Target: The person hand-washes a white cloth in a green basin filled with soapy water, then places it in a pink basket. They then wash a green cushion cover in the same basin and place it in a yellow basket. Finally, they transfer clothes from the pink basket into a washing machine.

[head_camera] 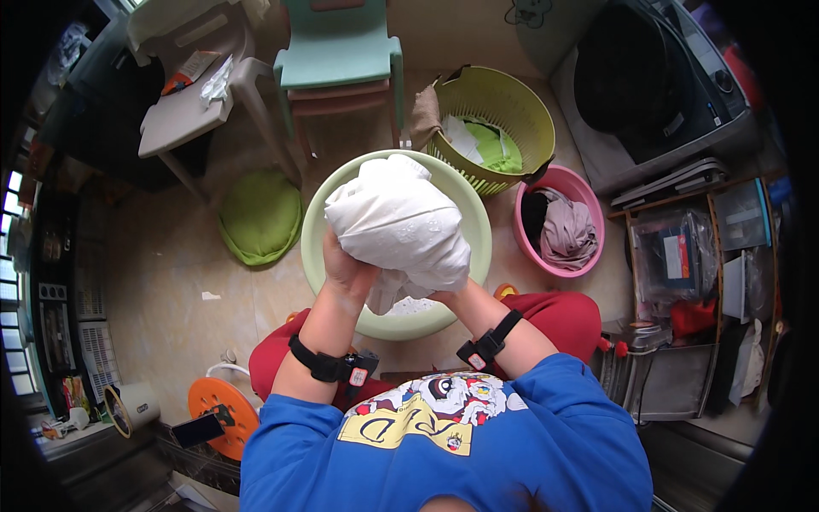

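Note:
A bundled wet white cloth (400, 221) is held up above a large pale green plastic basin (315, 256). My left hand (345, 264) grips the bundle from its lower left side, the thumb and palm against the fabric. Most of my right hand (453, 293) is hidden under the right side of the cloth, which rests on it. A loose fold of the fabric hangs down between my wrists. White suds (409, 306) show in the basin below the bundle.
Beyond the basin stands a yellow-green laundry basket (534, 121) holding cloth. A pink tub (600, 224) with clothes is on the right. A green cushion (261, 217) lies on the floor at left, near a beige chair (185, 125). A teal plastic chair (336, 61) stands ahead.

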`<state>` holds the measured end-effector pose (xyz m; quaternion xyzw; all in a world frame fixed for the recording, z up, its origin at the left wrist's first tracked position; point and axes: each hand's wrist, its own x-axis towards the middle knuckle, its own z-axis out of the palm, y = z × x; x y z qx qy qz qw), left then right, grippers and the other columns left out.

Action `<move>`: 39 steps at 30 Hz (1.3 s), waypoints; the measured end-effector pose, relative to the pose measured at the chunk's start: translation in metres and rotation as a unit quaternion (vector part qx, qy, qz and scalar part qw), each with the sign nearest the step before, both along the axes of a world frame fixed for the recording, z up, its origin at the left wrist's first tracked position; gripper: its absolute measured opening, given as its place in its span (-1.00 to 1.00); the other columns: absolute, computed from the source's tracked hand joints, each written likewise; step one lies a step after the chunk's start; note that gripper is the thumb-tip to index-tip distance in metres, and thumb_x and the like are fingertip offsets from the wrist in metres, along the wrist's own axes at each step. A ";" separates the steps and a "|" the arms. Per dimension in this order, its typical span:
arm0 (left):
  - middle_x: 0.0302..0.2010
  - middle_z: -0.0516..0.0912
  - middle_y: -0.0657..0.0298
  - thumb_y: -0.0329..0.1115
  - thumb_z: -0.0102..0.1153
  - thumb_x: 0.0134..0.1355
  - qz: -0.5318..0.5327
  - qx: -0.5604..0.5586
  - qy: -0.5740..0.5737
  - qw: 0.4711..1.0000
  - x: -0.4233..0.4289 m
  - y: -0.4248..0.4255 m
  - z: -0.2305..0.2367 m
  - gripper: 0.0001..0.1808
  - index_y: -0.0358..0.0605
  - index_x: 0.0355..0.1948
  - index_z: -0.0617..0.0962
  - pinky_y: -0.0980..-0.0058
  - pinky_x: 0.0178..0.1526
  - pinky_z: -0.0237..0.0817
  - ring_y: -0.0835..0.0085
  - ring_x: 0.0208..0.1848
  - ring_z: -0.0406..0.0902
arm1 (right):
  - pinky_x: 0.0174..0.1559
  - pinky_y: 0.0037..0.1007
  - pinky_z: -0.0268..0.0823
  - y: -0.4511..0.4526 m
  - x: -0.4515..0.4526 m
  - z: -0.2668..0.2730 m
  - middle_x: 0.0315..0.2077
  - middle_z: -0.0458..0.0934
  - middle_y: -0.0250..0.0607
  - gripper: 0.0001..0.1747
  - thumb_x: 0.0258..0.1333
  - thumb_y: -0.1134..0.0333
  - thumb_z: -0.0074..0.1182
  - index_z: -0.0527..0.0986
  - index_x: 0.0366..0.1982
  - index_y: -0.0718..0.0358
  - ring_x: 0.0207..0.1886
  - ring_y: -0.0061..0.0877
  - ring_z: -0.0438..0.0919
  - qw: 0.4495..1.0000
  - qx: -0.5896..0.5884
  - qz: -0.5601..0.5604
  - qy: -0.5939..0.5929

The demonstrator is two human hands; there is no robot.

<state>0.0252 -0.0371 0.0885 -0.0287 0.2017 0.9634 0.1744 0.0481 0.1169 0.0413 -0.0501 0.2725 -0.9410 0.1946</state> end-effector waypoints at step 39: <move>-0.32 0.51 -0.01 -0.36 0.34 -0.28 0.011 -0.655 0.394 0.645 0.035 0.002 -0.005 -0.47 -0.20 -0.24 0.38 0.14 -0.14 0.31 -0.06 -0.23 0.47 | -0.02 -0.33 0.41 0.052 -0.079 0.005 -0.09 0.55 -0.18 -0.57 0.20 0.17 0.01 0.47 -0.03 0.35 -0.08 -0.43 0.55 0.908 0.343 0.172 -0.167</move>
